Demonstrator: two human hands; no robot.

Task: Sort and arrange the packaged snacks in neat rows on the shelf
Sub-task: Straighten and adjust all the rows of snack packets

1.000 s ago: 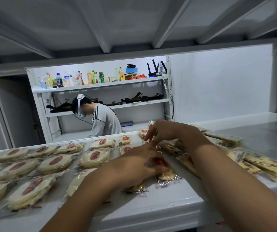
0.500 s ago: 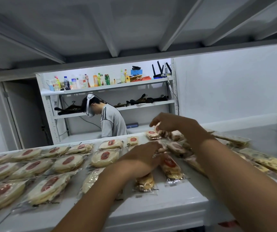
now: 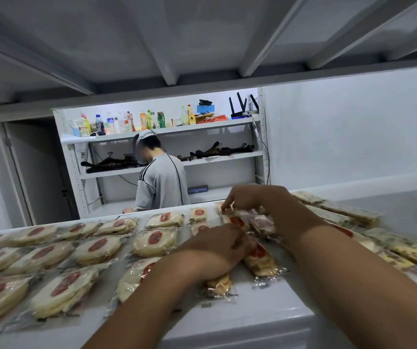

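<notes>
Left hand (image 3: 215,250) curls over a small clear-wrapped red-labelled snack packet (image 3: 217,284) at the front edge of the white metal shelf (image 3: 265,313) while right hand (image 3: 250,197) pinches a rear packet (image 3: 226,211), apparently to square up one row.

Clear-wrapped red-labelled snack packs (image 3: 155,242) flat in rows on white shelf (image 3: 257,313).

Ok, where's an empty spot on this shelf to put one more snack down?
The shelf is bare along its front edge, before the small packs, and at the far right behind the flat bars. The round cakes crowd the left; a heap fills the middle.
</notes>
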